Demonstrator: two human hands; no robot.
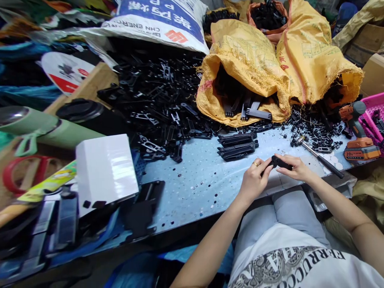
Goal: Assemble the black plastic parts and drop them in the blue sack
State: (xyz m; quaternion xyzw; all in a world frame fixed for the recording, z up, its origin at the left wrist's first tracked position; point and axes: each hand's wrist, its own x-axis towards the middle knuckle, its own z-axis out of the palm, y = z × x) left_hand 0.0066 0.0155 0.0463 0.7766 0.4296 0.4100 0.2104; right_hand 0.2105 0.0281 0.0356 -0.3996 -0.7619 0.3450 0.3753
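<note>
Between my two hands is a small black plastic part (281, 163), held above the front edge of the light blue table (192, 184). My left hand (256, 176) pinches its left end, with a ring on one finger. At the other end, the fingers of my right hand (295, 168) close around it. The part's exact kind is too small to make out. Just beyond my left hand lie several long black plastic pieces (237, 146) in a short stack. A hammer (319, 156) with a dark handle rests to the right of my right hand.
Loose black parts (168, 104) form a big pile at the back. Yellow woven sacks (246, 52) stand behind, one spilling grey parts. Screws (312, 124) lie scattered near a cordless drill (357, 132) and a pink basket (373, 114). At left are a white box (106, 172), red-handled scissors (24, 176) and a green bottle (48, 128).
</note>
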